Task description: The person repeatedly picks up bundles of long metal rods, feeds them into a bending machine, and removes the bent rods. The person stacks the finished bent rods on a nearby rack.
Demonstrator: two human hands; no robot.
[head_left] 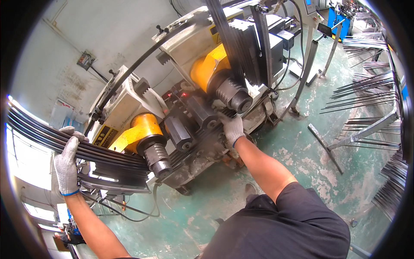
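Observation:
My left hand (pixel 67 166), in a pale grey work glove, is closed around a bundle of long dark metal bars (pixel 116 156). The bars run from the far left to the machine's left clamping head. My right hand (pixel 233 128), gloved too, reaches in beside the machine's right head; its fingertips are dark and blurred against the dark parts, so what they touch is unclear. Between the two heads sit two black faceted blocks, the left block (pixel 178 133) and the right block (pixel 201 111). Each head has a yellow housing, the left housing (pixel 144 129) and the right housing (pixel 211 67), with a ridged steel cylinder.
More dark bars (pixel 241 47) stand at the right head. A curved metal support (pixel 112 185) lies under the left bundle. Hoses (pixel 148 211) hang near the floor at left. On the right, metal racks (pixel 366 127) hold many thin rods. The floor is worn green.

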